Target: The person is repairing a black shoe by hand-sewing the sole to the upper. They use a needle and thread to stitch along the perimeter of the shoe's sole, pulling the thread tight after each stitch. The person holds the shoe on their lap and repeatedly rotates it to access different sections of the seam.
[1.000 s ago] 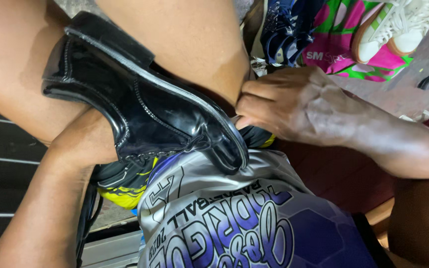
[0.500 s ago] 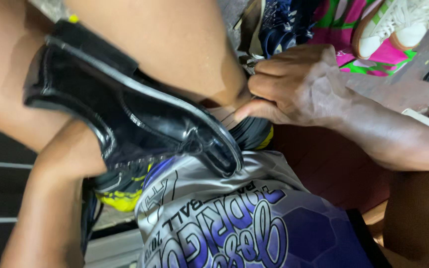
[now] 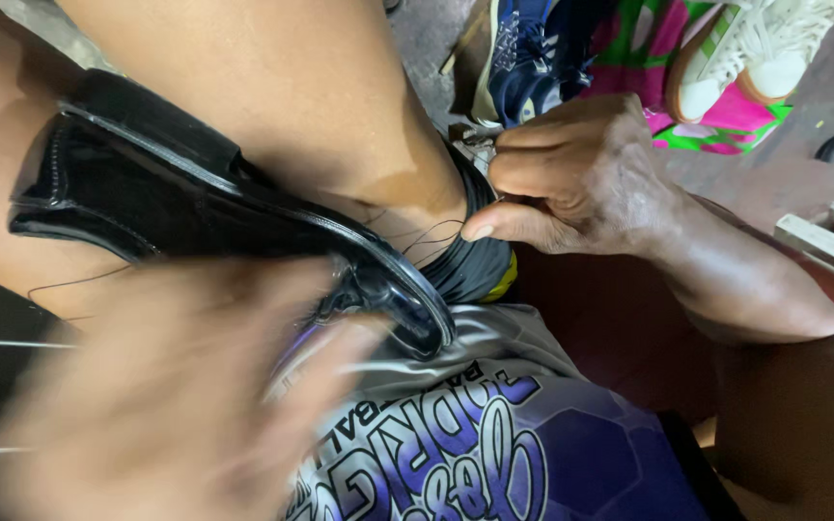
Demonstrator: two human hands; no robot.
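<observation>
Wedged sole-up between the knees, the black shoe (image 3: 224, 241) points to 4 o'clock, the right hand (image 3: 571, 178) pinches thread (image 3: 427, 236) taut, the blurred left hand (image 3: 156, 405) unreadable; a jerk could snap it.

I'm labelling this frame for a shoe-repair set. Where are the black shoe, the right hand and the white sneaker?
black shoe (image 3: 195, 198): head view, on its glossy upper.
right hand (image 3: 581, 178): head view, on the back of the hand.
white sneaker (image 3: 755, 48): head view, on its laced top.
</observation>
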